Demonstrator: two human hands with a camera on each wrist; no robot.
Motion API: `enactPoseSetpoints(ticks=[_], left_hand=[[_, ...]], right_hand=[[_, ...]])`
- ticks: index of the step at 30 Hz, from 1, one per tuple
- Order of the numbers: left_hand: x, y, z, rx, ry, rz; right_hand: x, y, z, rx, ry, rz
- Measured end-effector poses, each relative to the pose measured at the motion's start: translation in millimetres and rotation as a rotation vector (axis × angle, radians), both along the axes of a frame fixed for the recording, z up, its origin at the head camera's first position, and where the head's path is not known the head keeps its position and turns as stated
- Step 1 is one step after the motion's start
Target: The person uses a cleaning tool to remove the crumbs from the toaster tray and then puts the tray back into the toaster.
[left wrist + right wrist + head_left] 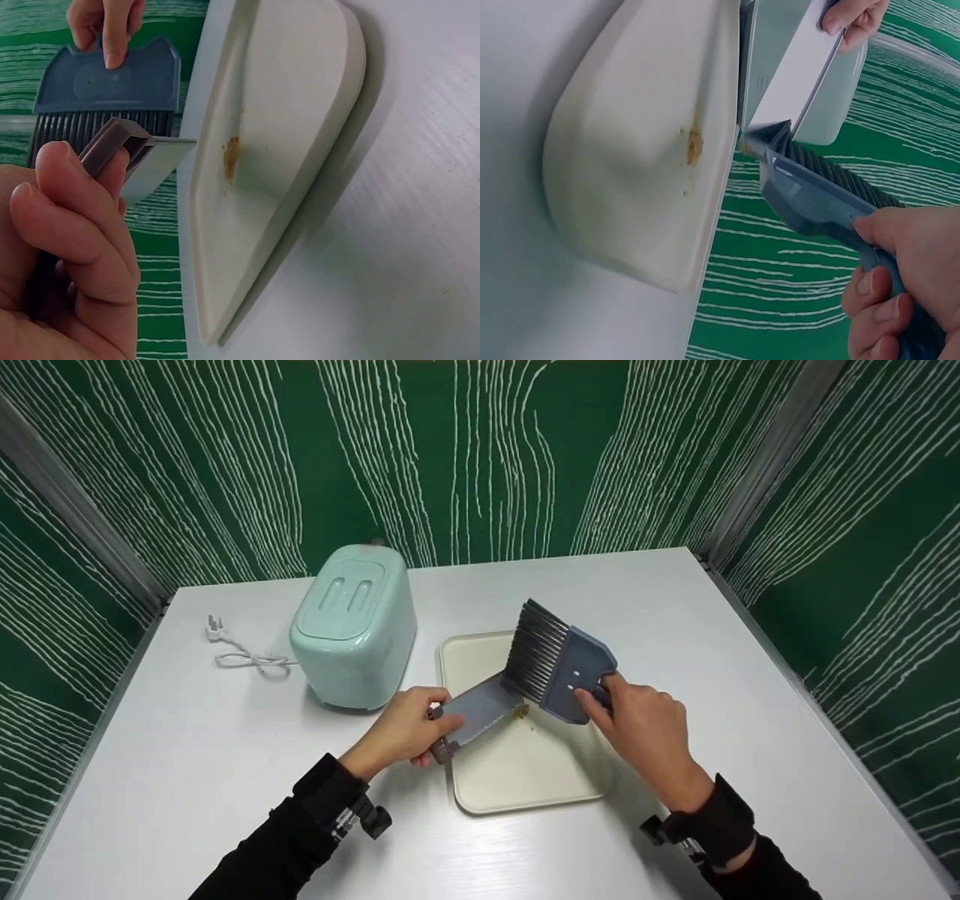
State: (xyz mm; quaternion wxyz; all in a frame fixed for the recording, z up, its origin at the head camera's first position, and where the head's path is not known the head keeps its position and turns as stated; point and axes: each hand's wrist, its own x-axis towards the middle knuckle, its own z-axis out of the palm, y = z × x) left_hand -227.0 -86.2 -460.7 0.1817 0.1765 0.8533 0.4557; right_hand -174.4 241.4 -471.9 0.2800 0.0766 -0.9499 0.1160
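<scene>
My left hand (pixel 412 726) grips the brown handle of a flat metal dough scraper (pixel 480 709), thumb on top. Its blade slants over a cream tray (pixel 536 780). With my right hand (pixel 651 727) I hold a blue-grey hand brush (pixel 577 675) by its handle, thumb along its back. The dark bristles (pixel 534 652) overlap the far end of the blade in the head view. Brown crumbs (pixel 232 157) lie in a small pile on the tray, just below the scraper's edge, with a few specks around them.
A mint-green toaster (pixel 356 622) with a lid stands left of the tray. Its white cord and plug (pixel 240 649) lie on the white table (pixel 225 750) farther left. Green walls with white streaks (pixel 480 457) enclose the back and sides.
</scene>
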Motion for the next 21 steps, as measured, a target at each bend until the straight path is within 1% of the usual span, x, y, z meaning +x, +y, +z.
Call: enactPoseSetpoints(ticks=[4,6,8,10,13,15,18,21], left_hand=[[-0.3,-0.3,-1.5,0.003,0.010,-0.002],[-0.8,-0.5,-1.7,0.009,0.007,-0.006],[-0.8,-0.9,-1.8,0.009,0.002,-0.007],[-0.7,-1.1,-1.7,0.008,-0.001,-0.006],[-0.3,-1.2,-1.4,0.004,0.000,-0.001],[-0.2,-0.8,-0.7,0.004,0.003,0.000],[0.2,0.0,1.2,0.000,0.006,0.000],[0.2,0.9,2.9,-0.006,-0.004,0.002]], right_hand=[[0.3,8.6,1.9,0.031,0.053,-0.022],[0.7,11.9,5.2,0.021,0.051,-0.036],[2.2,13.8,8.8,-0.014,0.018,-0.045],[4.8,13.9,12.2,-0.062,-0.042,-0.037],[10.8,10.0,16.0,-0.118,-0.148,0.002],[15.6,5.3,16.9,-0.127,-0.195,0.041],[21.6,-3.4,16.1,-0.103,-0.205,0.095],[24.3,-10.7,13.3,-0.056,-0.165,0.134]])
